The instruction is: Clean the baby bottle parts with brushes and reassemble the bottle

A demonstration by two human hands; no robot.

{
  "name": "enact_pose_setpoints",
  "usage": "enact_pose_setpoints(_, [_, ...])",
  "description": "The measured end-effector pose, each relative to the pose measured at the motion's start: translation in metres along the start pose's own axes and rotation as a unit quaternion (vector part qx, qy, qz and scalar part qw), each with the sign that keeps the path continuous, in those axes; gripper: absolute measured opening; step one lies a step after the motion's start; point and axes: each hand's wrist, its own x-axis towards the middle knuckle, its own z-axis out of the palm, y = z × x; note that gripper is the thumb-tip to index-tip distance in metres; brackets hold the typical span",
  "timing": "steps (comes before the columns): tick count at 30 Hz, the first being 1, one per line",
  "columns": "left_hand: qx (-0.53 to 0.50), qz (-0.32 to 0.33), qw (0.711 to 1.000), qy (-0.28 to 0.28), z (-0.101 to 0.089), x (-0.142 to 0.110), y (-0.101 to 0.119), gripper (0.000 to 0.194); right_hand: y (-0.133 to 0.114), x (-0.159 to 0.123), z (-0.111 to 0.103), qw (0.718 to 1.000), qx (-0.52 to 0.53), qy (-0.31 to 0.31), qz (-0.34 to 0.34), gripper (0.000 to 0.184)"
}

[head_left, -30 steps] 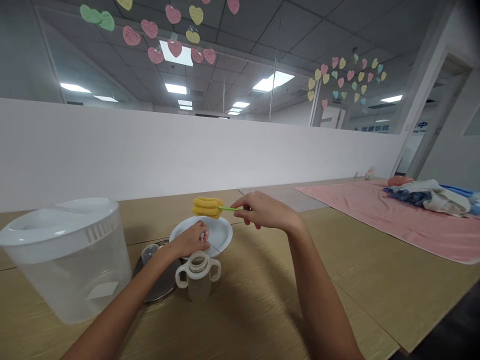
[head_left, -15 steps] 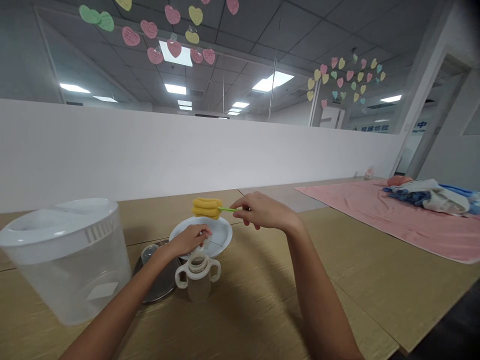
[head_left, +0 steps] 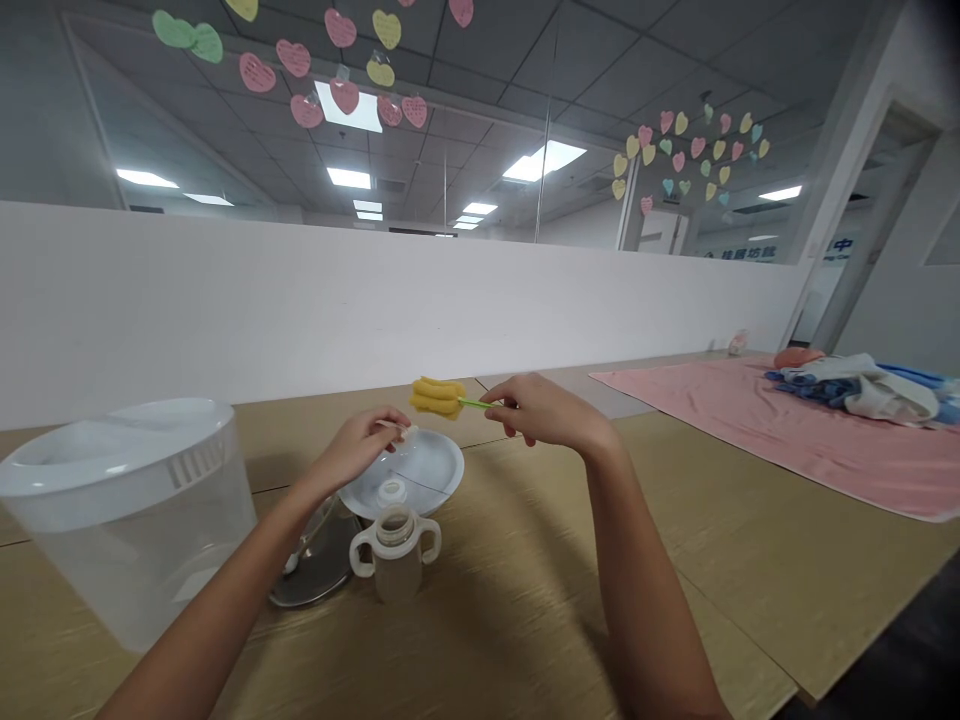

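There are two hands (head_left: 367,440) (head_left: 536,408), one brush (head_left: 435,397), one bottle (head_left: 398,582) with two handles (head_left: 436,541), one plate (head_left: 444,470), one tray (head_left: 322,580), one bucket (head_left: 127,560) and one pink cloth (head_left: 720,430).

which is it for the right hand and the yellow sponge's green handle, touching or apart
Touching. The head view shows the right hand pinching the green handle, which runs from the grip to the yellow sponge.

The sponge (head_left: 437,398) is yellow, its handle (head_left: 472,403) bright green
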Motion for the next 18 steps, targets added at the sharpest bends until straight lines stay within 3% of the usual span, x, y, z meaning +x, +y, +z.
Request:
enact_pose_setpoints(4, [-0.007,0.013,0.994,0.11,-0.011,-0.007,0.023,0.023,0.002,-0.001,-0.002,0.999,0.021,-0.031,-0.011,0.034])
enact_pose_setpoints(8, [0.013,0.08,0.978,0.19,-0.01,-0.013,0.034,0.018,-0.002,0.0,0.0,0.999,0.023,-0.035,-0.015,0.035])
enact_pose_setpoints(18, [0.16,0.209,0.932,0.248,0.009,-0.034,0.023,0.004,-0.003,-0.004,-0.002,0.999,0.035,-0.019,-0.028,0.034])
